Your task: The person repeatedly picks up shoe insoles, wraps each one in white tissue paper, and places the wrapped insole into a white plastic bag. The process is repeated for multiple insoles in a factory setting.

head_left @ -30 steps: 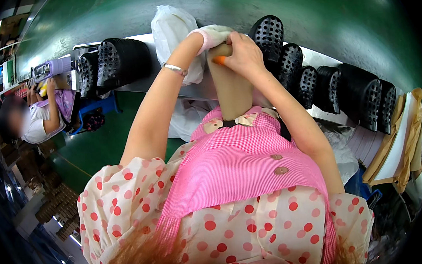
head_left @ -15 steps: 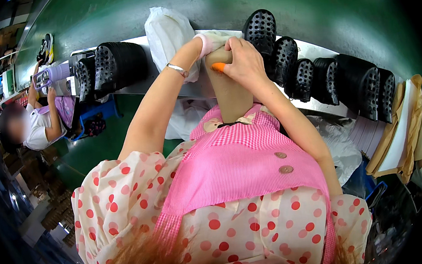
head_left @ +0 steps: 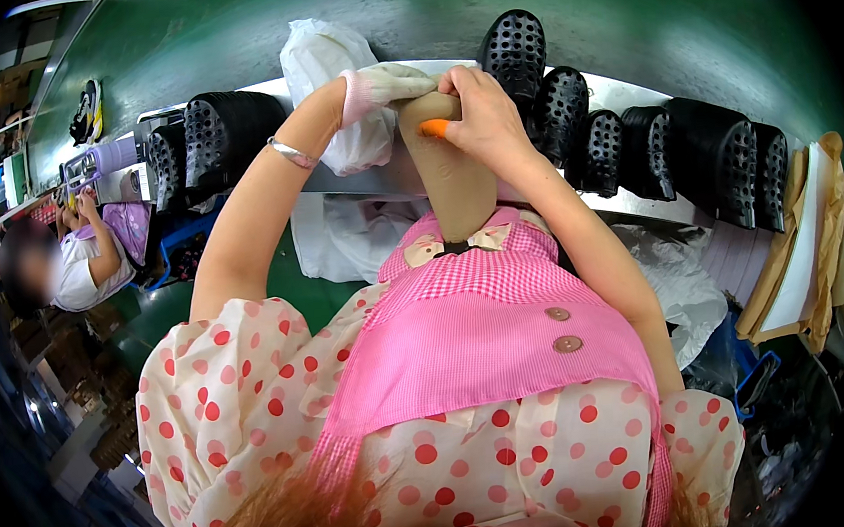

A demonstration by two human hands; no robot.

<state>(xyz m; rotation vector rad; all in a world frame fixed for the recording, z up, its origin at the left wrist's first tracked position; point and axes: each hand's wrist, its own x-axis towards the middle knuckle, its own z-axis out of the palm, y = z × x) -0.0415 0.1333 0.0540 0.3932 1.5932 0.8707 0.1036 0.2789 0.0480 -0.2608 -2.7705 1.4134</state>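
Black soles (head_left: 598, 153) lined the green table (head_left: 401, 24). The elongated beige insole-like piece (head_left: 450, 181) met the pink apron (head_left: 500, 347), pinched by the right hand (head_left: 483, 118); the gloved left hand (head_left: 386, 84) showed no determinable grip.

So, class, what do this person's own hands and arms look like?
The left hand wears a whitish glove with a pink cuff; a silver bangle sits above it. The right hand is ungloved, with an orange thumb cover. The puffed cream sleeves carry red and pink dots.

Black soles (head_left: 512, 55) flank the insole (head_left: 447, 176), tabletop (head_left: 410, 14) open beyond.
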